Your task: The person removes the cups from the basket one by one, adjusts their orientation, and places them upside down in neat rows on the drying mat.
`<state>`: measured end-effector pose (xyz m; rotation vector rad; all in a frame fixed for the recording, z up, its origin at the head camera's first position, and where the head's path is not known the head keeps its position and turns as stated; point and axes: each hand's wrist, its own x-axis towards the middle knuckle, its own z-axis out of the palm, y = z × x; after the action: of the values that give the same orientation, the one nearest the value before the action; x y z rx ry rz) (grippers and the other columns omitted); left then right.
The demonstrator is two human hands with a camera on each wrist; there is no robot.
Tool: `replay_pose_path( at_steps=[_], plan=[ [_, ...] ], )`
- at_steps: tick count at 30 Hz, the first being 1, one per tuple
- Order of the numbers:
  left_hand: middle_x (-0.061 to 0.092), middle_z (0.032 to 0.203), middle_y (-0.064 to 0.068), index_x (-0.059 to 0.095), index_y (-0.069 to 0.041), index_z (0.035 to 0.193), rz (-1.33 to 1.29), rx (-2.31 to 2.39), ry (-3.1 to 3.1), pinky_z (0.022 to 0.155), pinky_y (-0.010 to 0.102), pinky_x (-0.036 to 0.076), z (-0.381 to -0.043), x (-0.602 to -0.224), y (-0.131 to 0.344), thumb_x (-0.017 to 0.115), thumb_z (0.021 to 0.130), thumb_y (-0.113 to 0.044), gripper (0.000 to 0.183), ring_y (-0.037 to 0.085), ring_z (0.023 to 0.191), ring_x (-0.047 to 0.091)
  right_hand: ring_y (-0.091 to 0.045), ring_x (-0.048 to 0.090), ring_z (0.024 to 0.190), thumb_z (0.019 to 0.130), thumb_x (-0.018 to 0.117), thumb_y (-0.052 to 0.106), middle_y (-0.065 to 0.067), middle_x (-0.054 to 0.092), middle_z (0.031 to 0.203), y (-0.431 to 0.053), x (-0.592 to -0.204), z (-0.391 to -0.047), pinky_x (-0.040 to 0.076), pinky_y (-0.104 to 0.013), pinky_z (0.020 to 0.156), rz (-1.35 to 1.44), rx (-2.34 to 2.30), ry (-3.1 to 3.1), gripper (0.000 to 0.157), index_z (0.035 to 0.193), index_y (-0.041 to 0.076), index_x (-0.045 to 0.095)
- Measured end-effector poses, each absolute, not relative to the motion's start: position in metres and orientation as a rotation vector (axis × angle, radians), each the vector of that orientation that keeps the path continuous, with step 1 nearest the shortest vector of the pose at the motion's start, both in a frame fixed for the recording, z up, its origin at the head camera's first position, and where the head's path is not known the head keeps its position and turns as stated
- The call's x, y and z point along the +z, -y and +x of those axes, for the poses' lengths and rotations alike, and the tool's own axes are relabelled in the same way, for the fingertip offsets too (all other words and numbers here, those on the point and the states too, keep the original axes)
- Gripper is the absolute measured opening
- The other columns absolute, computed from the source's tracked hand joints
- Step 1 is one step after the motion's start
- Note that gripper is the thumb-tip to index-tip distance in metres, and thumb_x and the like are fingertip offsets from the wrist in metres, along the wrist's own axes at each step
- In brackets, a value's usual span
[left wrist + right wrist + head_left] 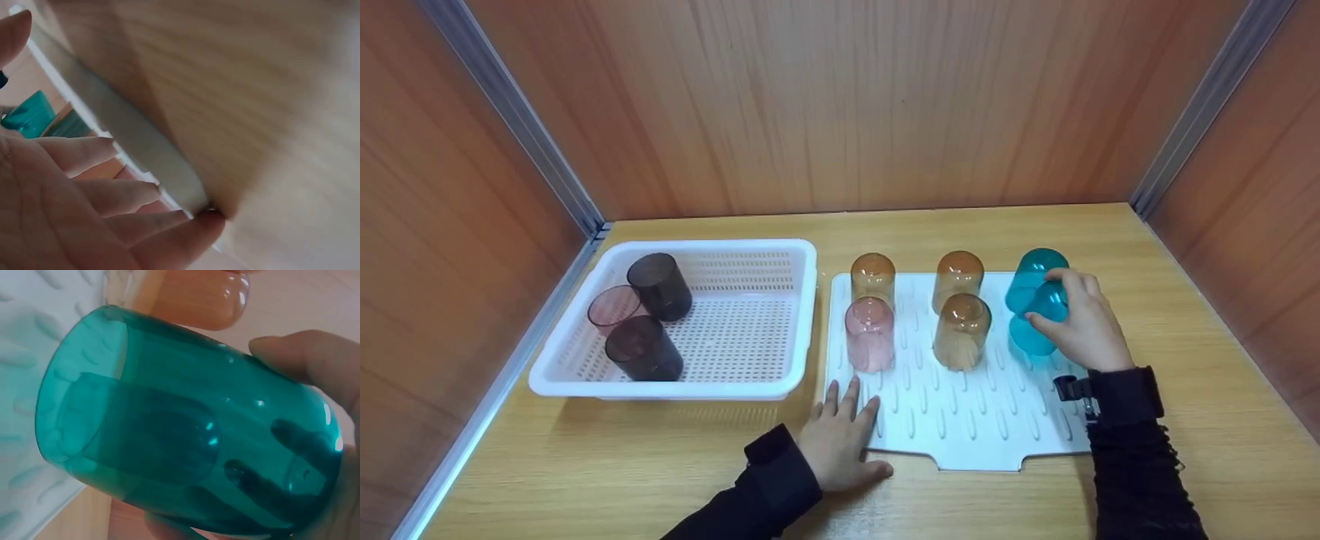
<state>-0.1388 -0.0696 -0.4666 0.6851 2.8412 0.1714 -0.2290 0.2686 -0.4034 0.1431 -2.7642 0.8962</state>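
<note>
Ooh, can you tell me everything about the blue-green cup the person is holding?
The cup is shiny, smooth and see-through, like tinted glass or clear plastic. It has a round open rim, plain sides and a rounded closed bottom. It's upside down, over the far right part of the white tray, in front of another blue-green cup. The right hand grips it near the closed end. I can't tell whether its rim touches the tray.
</note>
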Motion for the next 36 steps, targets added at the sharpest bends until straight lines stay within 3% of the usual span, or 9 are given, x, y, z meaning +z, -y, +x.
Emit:
replay_pose_path(
  at_steps=[7,20,28,36],
  plan=[
    [0.012,0.144,0.021,0.025,-0.015,0.141,0.709,0.011,-2.817,0.097,0.052,0.026,-0.14,-0.464,0.07,0.042,0.067,-0.078,0.099,0.045,0.127,0.011,-0.043,0.039,0.101,0.077,0.068,0.025,-0.025,0.033,0.122,-0.265,-0.41,-0.231,0.036,-0.062,0.076,0.229,0.803,2.834,0.062,0.128,0.01,0.035],
    [0.014,0.143,0.022,0.026,-0.015,0.14,0.706,-0.026,-2.815,0.096,0.05,0.028,-0.139,-0.462,0.068,0.043,0.065,-0.079,0.099,0.046,0.126,0.014,-0.042,0.036,0.101,0.077,0.069,0.022,-0.026,0.031,0.125,-0.273,-0.419,-0.234,0.037,-0.061,0.073,0.221,0.746,2.934,0.059,0.125,0.011,0.037],
    [0.014,0.143,0.022,0.026,-0.015,0.14,0.71,-0.016,-2.803,0.097,0.05,0.026,-0.139,-0.461,0.069,0.042,0.065,-0.079,0.1,0.046,0.126,0.014,-0.041,0.037,0.101,0.077,0.068,0.029,-0.024,0.032,0.124,-0.278,-0.422,-0.232,0.038,-0.061,0.075,0.189,0.767,2.929,0.063,0.128,0.012,0.035],
    [0.013,0.143,0.023,0.026,-0.015,0.14,0.714,-0.004,-2.805,0.097,0.05,0.026,-0.139,-0.461,0.069,0.042,0.065,-0.079,0.1,0.047,0.126,0.013,-0.044,0.041,0.103,0.077,0.059,0.052,-0.027,0.034,0.122,-0.275,-0.417,-0.23,0.035,-0.063,0.078,0.136,0.838,2.883,0.068,0.128,0.012,0.038]
  ],
)
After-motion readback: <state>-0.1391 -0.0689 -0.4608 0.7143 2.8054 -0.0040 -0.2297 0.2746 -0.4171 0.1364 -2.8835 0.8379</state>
